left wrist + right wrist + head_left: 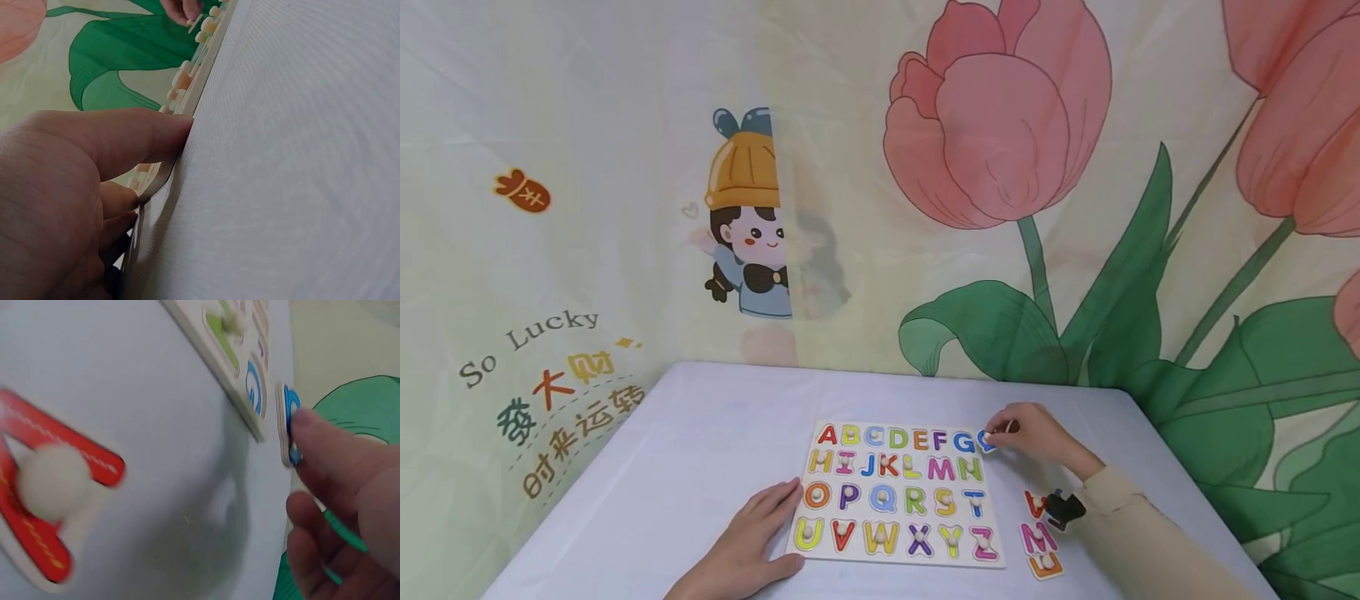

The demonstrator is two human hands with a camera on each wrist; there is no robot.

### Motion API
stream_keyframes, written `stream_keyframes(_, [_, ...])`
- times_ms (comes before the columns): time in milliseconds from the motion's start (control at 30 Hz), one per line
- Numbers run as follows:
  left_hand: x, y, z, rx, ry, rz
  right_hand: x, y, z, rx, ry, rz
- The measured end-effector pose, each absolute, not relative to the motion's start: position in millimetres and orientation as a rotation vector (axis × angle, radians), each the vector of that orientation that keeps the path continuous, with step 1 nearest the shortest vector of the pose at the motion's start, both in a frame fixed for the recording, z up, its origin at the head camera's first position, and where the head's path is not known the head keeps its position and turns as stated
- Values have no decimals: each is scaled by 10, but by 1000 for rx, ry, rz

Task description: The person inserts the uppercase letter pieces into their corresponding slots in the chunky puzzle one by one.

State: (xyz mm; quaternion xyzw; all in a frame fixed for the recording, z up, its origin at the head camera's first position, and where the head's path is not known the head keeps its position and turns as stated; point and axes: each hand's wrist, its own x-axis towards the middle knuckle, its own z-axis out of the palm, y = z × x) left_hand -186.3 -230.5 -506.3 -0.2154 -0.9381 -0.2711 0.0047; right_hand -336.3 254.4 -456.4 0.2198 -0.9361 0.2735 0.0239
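Note:
A white alphabet puzzle board [940, 564] lies on the table, many of its letters bearing round knobs. At its left edge and lower left corner, my left hand [745, 537] touches it with fingers fairly straight; the thumb [150, 134] presses the edge in the left wrist view. My right hand [1037, 433] pinches a blue letter puzzle piece [289, 425] between thumb and fingers, just beyond the board's upper right corner. The piece is raised and tilted, beside the knobless blue G [963, 442]. Fingers partly hide its shape.
Right of the board lie a red A piece [1034, 503], a pink M piece [1037, 538] and an orange E piece [1045, 567]. A black device [1065, 508] is at the right wrist. Behind the white-covered table [625, 500] hangs a printed cloth [850, 167].

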Motion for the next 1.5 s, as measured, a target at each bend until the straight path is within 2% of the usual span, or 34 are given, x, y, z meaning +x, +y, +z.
stream_keyframes(100, [-1869, -2298, -5054, -673, -2948, -860, -3491, 2530, -4534, 811, -2925, 826])
stream_keyframes(500, [-1902, -2297, -5085, -685, -2935, -830, -3796, 2320, -4431, 1027, -3026, 759])
stream_keyframes(933, [-1894, -2321, -5090, -671, -2995, -900, -3765, 2144, -4461, 1054, -3091, 691])
stream_keyframes(1500, [-1898, -2306, -5085, -676, -2986, -879, -3744, 2165, -4571, 1067, -3049, 749])
